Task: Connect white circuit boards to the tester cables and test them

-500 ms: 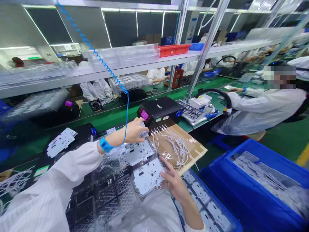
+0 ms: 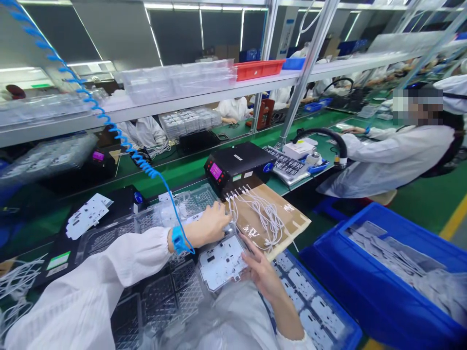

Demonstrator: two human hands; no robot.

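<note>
A white circuit board (image 2: 222,262) with small dark parts lies in front of me, at the near right of a clear plastic tray (image 2: 160,296) with square compartments. My right hand (image 2: 263,272) grips the board's right edge, thumb on top and fingers along the far side. My left hand (image 2: 207,226), with a blue wrist strap (image 2: 178,239) and coiled blue cord (image 2: 124,138), is bent over the board's far edge. Its fingers are curled down, and what they hold is hidden. Just beyond my right fingers, white cables (image 2: 268,218) lie on a cardboard sheet (image 2: 292,216).
A black box with a pink display (image 2: 239,163) stands behind the cardboard. Loose white boards (image 2: 88,214) rest on another black unit at left. At right are a blue bin (image 2: 365,272) and a blue tray of boards (image 2: 314,311). A co-worker (image 2: 404,141) sits at far right.
My left hand has come down and toward me from beside the black box to the board's far edge, drawing the blue cord along. My right hand stays on the board.
</note>
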